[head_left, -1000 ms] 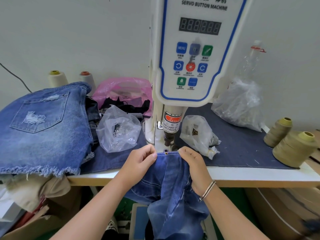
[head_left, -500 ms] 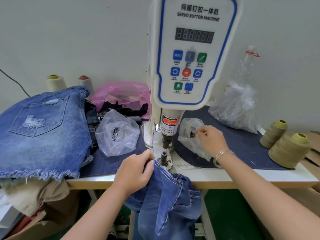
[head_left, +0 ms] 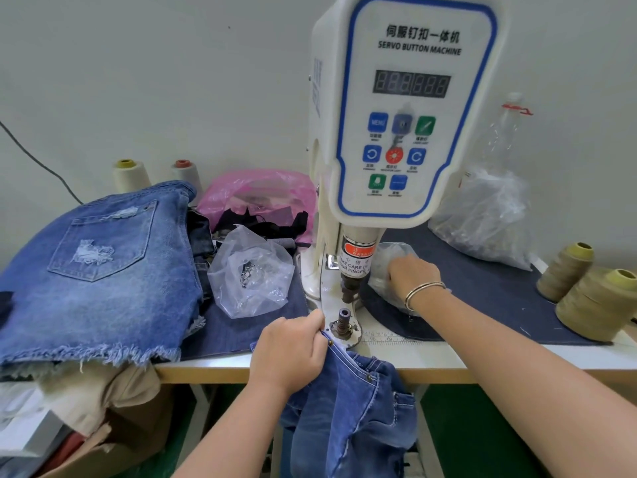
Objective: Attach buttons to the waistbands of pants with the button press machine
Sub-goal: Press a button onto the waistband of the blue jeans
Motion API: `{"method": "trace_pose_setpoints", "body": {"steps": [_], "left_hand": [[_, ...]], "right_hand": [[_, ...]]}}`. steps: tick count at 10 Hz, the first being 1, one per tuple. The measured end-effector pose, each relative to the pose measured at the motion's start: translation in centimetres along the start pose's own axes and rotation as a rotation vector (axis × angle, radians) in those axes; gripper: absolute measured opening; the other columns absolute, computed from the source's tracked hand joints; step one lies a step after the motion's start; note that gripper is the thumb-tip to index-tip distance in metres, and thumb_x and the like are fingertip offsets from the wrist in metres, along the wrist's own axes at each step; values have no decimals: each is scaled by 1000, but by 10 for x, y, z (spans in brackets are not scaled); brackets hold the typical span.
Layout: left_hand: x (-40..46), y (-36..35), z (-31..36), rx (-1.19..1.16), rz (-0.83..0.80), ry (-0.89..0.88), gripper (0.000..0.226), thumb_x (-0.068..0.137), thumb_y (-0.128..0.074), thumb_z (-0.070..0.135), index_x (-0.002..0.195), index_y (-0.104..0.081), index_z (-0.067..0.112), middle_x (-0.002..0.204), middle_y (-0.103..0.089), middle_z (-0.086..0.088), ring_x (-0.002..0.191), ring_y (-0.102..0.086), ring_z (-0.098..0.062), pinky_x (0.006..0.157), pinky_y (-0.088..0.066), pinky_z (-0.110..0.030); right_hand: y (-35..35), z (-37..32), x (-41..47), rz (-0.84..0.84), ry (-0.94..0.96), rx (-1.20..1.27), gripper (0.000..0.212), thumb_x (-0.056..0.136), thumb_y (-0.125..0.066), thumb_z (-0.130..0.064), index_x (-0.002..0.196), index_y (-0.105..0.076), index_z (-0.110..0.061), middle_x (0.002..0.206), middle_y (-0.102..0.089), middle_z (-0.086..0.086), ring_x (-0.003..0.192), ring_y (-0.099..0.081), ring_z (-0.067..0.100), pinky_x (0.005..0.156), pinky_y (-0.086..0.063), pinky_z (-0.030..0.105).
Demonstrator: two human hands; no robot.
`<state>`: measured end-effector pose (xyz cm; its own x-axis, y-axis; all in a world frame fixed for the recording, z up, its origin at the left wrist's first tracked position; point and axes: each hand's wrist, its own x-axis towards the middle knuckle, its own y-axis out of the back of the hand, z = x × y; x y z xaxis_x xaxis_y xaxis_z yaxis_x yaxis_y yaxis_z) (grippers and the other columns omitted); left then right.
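Curled tight, my left hand [head_left: 287, 353] pinched the waistband [head_left: 325, 337] of the dark jeans [head_left: 348, 408] at the table's [head_left: 448, 357] front edge, just beside the lower die [head_left: 343, 317] of the button press machine [head_left: 410, 108]. Most of the jeans hung off the edge below my wrist. My right hand [head_left: 410, 274] was reaching into the small clear bag [head_left: 393, 257] right of the press head; its fingertips were buried in the plastic, so I could not tell whether they were pinched on a button or only feeling about.

As I judged it, several things could have gone wrong. The hanging weight of the jeans could have dragged the waistband out of my one-handed pinch, since nothing else held it. The waistband sat beside the die, not over it, so pressing without lining it up would have set the button off its mark. My left fingers lay close to the die, under the warning label [head_left: 356, 260]; triggering the press with them there risked a crushed finger. Fishing blind in the crinkled bag, I could also have dropped a button or pulled out more than one.
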<state>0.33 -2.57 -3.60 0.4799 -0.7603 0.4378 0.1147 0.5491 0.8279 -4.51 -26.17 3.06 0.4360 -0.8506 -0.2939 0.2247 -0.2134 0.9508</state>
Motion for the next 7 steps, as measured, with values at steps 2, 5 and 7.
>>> {"method": "trace_pose_setpoints", "body": {"steps": [2,5,7], "left_hand": [[1,1,2,12,-4,3,12,78,-30,24,69,-36,17,49,-44,0,44,-38,-27,47,-11,-19],[1,2,4,33,-17,3,14,77,-26,26,70,-34,17,51,-34,7,45,-32,-24,48,-11,-20],[2,-2,2,49,-19,32,9,79,-33,21,73,-36,15,53,-37,4,50,-33,-25,52,-20,-32]], "right_hand": [[-21,8,-3,331,269,-108,21,93,-48,-12,107,-63,-9,110,-65,12,101,-63,29,72,-45,34],[-25,19,3,433,364,-14,18,96,-45,-16,103,-62,-15,103,-65,10,94,-62,29,66,-39,31],[-29,36,-12,565,404,683,18,93,-55,-16,92,-73,-16,82,-66,4,82,-60,24,74,-44,29]]}}
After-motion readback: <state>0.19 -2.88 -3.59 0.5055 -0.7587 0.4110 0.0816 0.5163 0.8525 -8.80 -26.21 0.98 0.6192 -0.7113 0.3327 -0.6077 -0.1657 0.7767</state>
